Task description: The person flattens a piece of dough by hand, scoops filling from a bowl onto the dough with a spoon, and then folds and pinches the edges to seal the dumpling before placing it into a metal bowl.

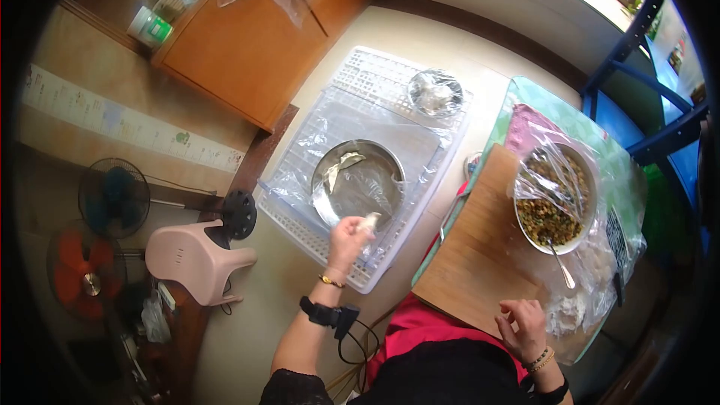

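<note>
My left hand pinches a pale dumpling just at the near edge of a round metal pan. Inside the pan, several white dumplings lie in a curved row along the far left side, on clear plastic film. My right hand hovers by the near edge of a wooden board, fingers loosely curled and apart, with nothing visible in them. Beside it is a heap of white flour. A white bowl of chopped filling, partly under plastic film, stands on the board with a spoon in it.
The pan rests on a plastic-covered white crate, with a small film-covered metal bowl at its far corner. A green-covered table bears the board and a pink cloth. A pink stool and fans stand left.
</note>
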Available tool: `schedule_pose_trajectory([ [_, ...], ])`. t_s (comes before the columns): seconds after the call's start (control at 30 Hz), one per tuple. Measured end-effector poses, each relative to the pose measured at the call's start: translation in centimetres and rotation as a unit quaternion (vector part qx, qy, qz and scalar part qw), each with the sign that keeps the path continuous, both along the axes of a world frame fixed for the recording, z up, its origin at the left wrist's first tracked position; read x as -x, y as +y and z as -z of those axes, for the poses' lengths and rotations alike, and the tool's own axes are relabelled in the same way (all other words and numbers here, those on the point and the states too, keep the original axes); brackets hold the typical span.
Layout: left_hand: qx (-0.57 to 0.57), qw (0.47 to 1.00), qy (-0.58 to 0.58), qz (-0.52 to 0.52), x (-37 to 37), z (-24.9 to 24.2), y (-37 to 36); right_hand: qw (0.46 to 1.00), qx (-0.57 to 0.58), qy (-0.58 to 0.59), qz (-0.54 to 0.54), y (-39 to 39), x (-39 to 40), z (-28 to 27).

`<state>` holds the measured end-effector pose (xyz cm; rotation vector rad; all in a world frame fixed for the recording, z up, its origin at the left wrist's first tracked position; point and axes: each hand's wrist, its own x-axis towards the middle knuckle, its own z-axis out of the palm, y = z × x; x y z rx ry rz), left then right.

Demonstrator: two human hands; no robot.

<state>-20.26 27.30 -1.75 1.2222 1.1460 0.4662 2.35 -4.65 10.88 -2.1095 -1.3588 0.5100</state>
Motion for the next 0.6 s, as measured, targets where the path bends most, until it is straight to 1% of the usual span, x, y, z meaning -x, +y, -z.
schedule_pose_trajectory([
  [0.07,-0.049,0.993,0.064,-0.082,1.8,2.4,3.5,1.0,0.008,0.013,-0.026,0.7,0.1,0.5],
  [0.1,-0.049,0.993,0.065,-0.087,2.4,4.0,4.9,0.999,0.014,0.024,-0.045,1.0,0.1,0.7],
  [0.17,-0.175,0.952,0.209,-0.138,3.2,6.5,7.3,0.998,0.017,0.045,-0.047,2.0,0.3,0.5],
  [0.2,-0.166,0.945,0.235,-0.155,2.5,5.6,7.5,0.998,0.025,0.043,-0.04,2.4,0.3,0.4],
  [0.23,-0.165,0.944,0.237,-0.158,2.3,5.6,7.9,0.998,0.034,0.04,-0.033,2.8,0.3,0.3],
  [0.3,-0.201,0.898,0.375,-0.11,1.9,5.5,8.4,0.998,0.04,0.041,-0.031,3.0,0.1,0.6],
  [0.33,-0.2,0.897,0.377,-0.113,1.5,5.3,8.5,0.997,0.05,0.047,-0.022,3.2,0.0,0.6],
  [0.4,-0.202,0.863,0.458,-0.06,0.5,4.7,8.5,0.997,0.061,0.055,-0.013,3.3,-0.2,0.9],
  [0.6,-0.208,0.841,0.497,-0.048,0.5,5.3,8.8,0.994,0.073,0.081,-0.002,3.7,-0.7,1.9],
])
